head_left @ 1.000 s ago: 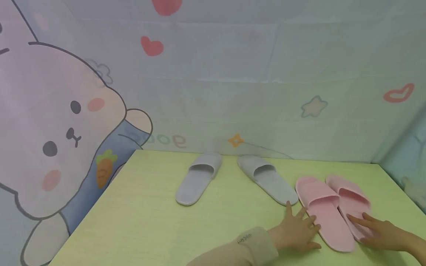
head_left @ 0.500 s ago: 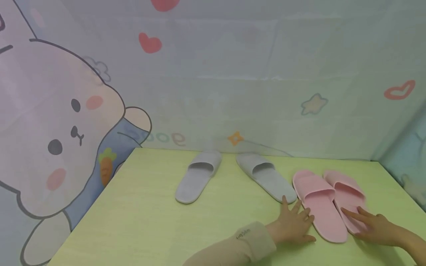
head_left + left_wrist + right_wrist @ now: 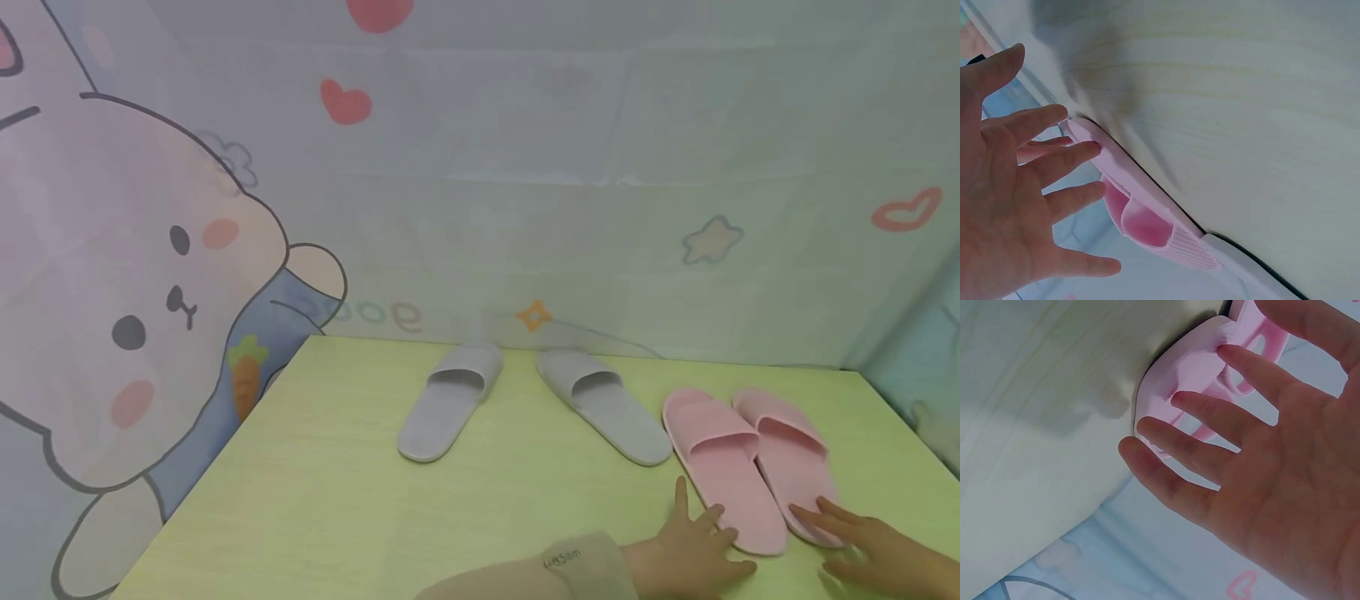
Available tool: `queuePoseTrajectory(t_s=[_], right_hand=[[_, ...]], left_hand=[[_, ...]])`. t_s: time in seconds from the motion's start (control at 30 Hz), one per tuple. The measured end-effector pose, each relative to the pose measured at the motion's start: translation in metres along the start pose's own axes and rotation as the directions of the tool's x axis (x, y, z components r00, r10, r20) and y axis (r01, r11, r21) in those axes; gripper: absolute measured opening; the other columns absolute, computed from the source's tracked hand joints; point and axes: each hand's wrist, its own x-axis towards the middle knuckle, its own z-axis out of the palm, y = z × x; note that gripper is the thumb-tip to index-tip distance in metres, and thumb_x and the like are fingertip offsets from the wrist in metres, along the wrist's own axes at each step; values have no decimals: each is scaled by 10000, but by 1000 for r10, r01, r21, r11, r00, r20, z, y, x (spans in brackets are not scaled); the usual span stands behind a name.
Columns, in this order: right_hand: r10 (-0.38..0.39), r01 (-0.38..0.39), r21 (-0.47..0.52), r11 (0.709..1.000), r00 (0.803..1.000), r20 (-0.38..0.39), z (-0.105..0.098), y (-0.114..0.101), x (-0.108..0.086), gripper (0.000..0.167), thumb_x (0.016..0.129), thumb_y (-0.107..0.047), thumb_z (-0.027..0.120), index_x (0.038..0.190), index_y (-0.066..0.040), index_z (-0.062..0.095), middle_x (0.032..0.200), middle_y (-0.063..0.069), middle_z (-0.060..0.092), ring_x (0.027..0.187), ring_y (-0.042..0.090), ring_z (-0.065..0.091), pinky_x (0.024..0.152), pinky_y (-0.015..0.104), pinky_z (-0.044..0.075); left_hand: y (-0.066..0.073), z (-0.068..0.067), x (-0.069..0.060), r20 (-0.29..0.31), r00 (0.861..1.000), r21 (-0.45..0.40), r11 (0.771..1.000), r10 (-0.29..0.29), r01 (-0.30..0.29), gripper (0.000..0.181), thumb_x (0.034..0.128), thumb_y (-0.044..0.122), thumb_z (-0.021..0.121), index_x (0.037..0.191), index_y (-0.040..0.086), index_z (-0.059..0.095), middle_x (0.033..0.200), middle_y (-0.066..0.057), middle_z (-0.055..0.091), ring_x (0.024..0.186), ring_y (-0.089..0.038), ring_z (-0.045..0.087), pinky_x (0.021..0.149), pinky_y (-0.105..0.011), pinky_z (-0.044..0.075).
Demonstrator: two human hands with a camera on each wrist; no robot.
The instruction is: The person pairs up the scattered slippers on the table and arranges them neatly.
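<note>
Two pink slippers lie side by side on the right of the table, toes toward the back wall: a left one (image 3: 733, 492) and a right one (image 3: 795, 467). Near the heel of the left slipper is my left hand (image 3: 693, 554), fingers spread and straight; in the left wrist view the palm (image 3: 1004, 206) shows with nothing held. My right hand (image 3: 873, 546) is at the heel of the right slipper with its fingers extended over it. The right wrist view shows those fingers spread before the pink slipper (image 3: 1197, 362); whether they touch it I cannot tell.
Two grey slippers, a left one (image 3: 450, 404) and a right one (image 3: 603, 406), lie angled apart at the back of the pale green table (image 3: 315, 500). The right grey heel is close to the left pink slipper. A printed cloth (image 3: 525, 125) hangs behind.
My left hand has drawn back toward the near edge, away from the right grey slipper's heel. The right hand has also shifted slightly back. The pink slippers moved a little leftward.
</note>
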Motion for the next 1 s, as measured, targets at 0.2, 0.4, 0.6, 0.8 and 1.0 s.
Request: queuePoseTrajectory(t_s=[0.2,0.4,0.6,0.8,1.0], right_hand=[[174,-195,109,975,969,175,0,-2,2,647,846,-317,554,1287,-569,153,1240,463,300,1009,573,445,730,651,380],[175,-194,109,975,971,163,2,-2,-1,644,840,-318,557,1271,-583,158,1243,463,294,1006,573,451,726,642,388],[202,-226,112,968,960,196,-1,-8,0,636,849,-341,541,1285,-572,140,1267,453,271,1034,584,423,733,638,393],[141,-150,73,986,984,109,-2,-9,-3,679,841,-312,559,1330,-525,137,1233,446,331,979,558,471,699,610,419],[-72,50,-146,988,986,-152,7,0,-4,786,768,-245,657,1385,-418,203,1444,-134,-100,931,191,604,650,345,489]], left_hand=[[0,-1,-2,-15,1000,11,1000,7,-6,506,835,677,241,1321,563,161,1398,296,223,1355,-25,127,1066,-558,50],[2,0,-1,-29,1000,12,1000,-3,3,518,820,693,236,1318,563,169,1411,296,194,1361,-17,102,1064,-570,26],[4,1,3,-23,999,-17,1000,-24,24,517,810,692,266,1305,558,203,1404,309,198,1359,-4,101,1069,-568,5],[4,3,7,-23,999,-16,999,-41,40,533,786,727,254,1290,558,217,1403,322,180,1356,3,104,1068,-573,2],[-2,6,8,-33,999,-44,998,-41,39,567,777,747,263,1302,538,218,1417,303,161,1358,-2,109,1066,-579,4]])
